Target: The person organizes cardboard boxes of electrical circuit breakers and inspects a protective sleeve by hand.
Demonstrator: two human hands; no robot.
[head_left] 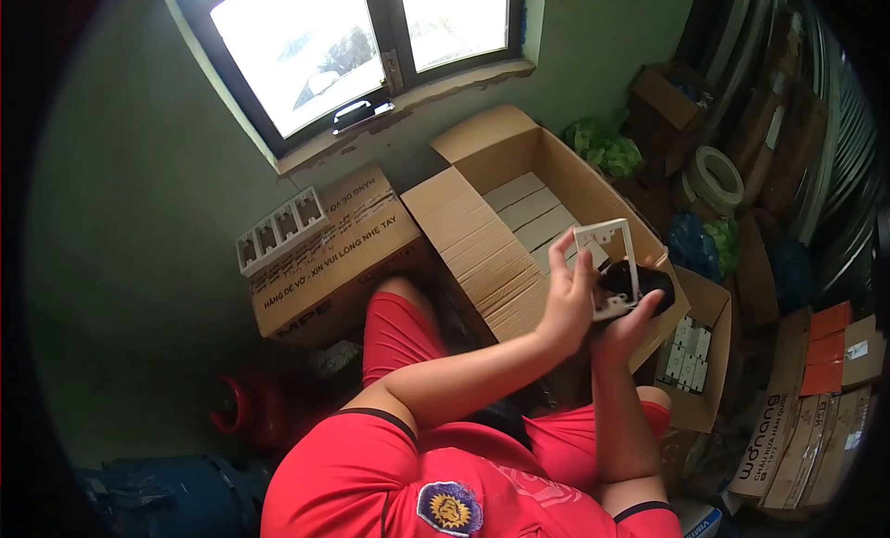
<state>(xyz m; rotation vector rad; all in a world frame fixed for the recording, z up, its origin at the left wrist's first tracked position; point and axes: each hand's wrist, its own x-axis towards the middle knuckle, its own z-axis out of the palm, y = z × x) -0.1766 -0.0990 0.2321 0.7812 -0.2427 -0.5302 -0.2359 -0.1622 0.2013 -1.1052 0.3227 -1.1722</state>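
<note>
A white rectangular plastic frame [634, 260] is held up over the right side of the big carton. My left hand [567, 301] grips the frame's left edge, its fingers closed on it. My right hand [626, 334] is closed around its lower right side. A black object [656, 288] sits against the frame by my right hand; I cannot make out what it is. Beneath my hands the open cardboard carton [482, 260] contains several pale, flat-topped boxes [533, 209] in a row.
At left, a white plastic box with several openings [283, 232] lies on a closed carton [343, 250]. A smaller open carton [705, 352] with white pieces [686, 354] stands at right. Tape-like rolls [716, 178], flat boxes [769, 436] and a red gas cylinder [255, 410] surround me.
</note>
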